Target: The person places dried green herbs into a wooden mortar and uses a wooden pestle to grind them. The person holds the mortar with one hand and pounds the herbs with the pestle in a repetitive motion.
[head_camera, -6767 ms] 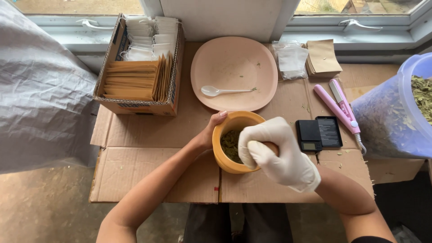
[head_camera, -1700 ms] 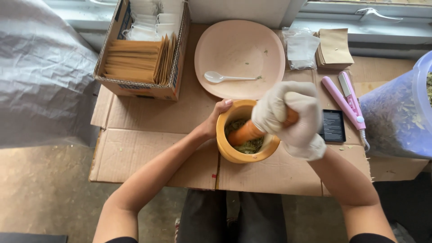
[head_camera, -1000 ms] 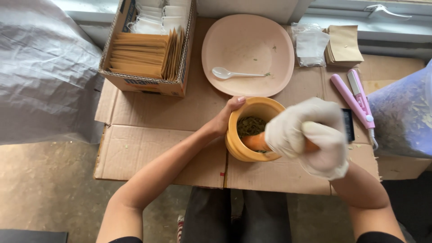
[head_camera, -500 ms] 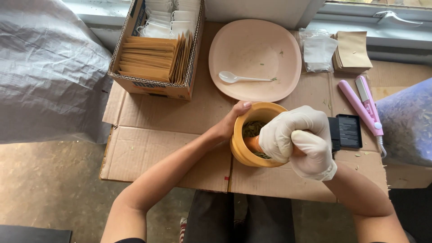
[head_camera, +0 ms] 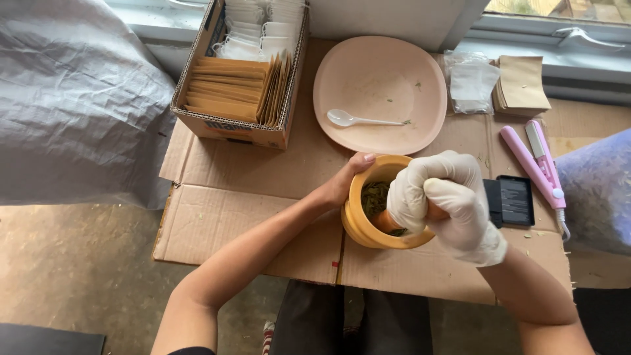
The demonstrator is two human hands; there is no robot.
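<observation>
Pestle (head_camera: 389, 222) swung lower-left, right hand (head_camera: 442, 197) fingers clenching it, left hand (head_camera: 346, 182) fingers cupping one mortar (head_camera: 363, 227)

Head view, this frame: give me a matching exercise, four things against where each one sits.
Things:
1. white spoon
2. brown envelopes
3. wooden pestle
4. pink hair iron

Places:
A. standing in the cardboard box
B. on the cardboard, right of the black scale
C. lying on the pink plate
D. in the mortar, gripped by the gloved right hand

Pairs: 1-C, 2-A, 3-D, 4-B. The bare left hand holds the mortar's rim.
</observation>
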